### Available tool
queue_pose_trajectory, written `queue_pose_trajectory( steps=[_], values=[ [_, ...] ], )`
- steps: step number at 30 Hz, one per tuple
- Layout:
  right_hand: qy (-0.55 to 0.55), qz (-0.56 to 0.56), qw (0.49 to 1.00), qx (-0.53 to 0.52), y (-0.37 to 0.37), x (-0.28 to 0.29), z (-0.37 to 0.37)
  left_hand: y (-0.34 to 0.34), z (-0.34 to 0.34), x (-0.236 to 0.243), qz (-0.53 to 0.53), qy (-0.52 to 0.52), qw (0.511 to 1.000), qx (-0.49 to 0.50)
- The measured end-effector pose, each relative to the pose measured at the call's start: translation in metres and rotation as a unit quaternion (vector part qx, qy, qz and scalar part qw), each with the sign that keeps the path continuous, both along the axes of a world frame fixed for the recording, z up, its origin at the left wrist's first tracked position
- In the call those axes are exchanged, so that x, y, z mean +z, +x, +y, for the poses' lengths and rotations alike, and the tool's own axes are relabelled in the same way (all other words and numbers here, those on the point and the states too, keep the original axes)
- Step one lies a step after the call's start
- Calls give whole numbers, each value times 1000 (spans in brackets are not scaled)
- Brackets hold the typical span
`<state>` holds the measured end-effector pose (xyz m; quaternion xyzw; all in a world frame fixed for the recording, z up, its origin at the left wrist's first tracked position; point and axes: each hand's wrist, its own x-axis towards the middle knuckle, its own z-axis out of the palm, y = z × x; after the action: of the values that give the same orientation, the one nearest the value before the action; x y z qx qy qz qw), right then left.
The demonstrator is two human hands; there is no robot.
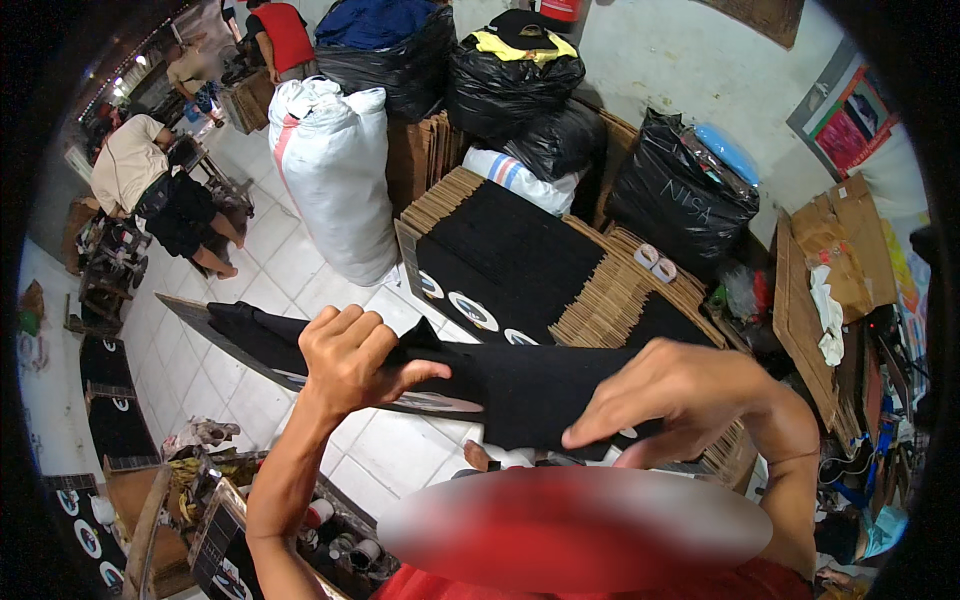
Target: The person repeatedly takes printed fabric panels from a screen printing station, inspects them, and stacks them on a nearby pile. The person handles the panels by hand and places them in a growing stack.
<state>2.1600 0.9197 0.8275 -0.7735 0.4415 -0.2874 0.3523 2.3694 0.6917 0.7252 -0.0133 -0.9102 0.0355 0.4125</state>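
A long board draped with black cloth [535,385] stretches across in front of me. Pale printed shapes show along its lower side, and its bare left end [185,312] sticks out of the cloth. My left hand [348,358] is curled into a fist on the cloth, its thumb pointing right; a fold of cloth peaks beside it. Over the right part of the cloth, my right hand [685,400] is bent at the wrist, with curved fingers and a gap between fingertips and thumb. Whether its fingertips touch the cloth is hard to tell.
Beyond lies a row of stacked boards [605,300] with black printed cloth. A white sack [335,190] and black bags [685,190] stand along the wall. Cardboard [835,240] leans at right. Cluttered containers [345,550] sit lower left. A person [150,180] bends over at far left.
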Motion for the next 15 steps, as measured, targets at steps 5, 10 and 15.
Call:
queue_pose_trajectory(
  steps=[5,10,15],
  values=[
    [-15,111,968,-224,-1,-2,-21,-1,0,-9,6,4,1000,-4],
    [89,253,954,-134,43,-80,-64,-8,2,-36,28,28,999,-35],
    [97,276,940,-176,63,-167,-87,1,2,-85,-123,99,987,17]
  ],
)
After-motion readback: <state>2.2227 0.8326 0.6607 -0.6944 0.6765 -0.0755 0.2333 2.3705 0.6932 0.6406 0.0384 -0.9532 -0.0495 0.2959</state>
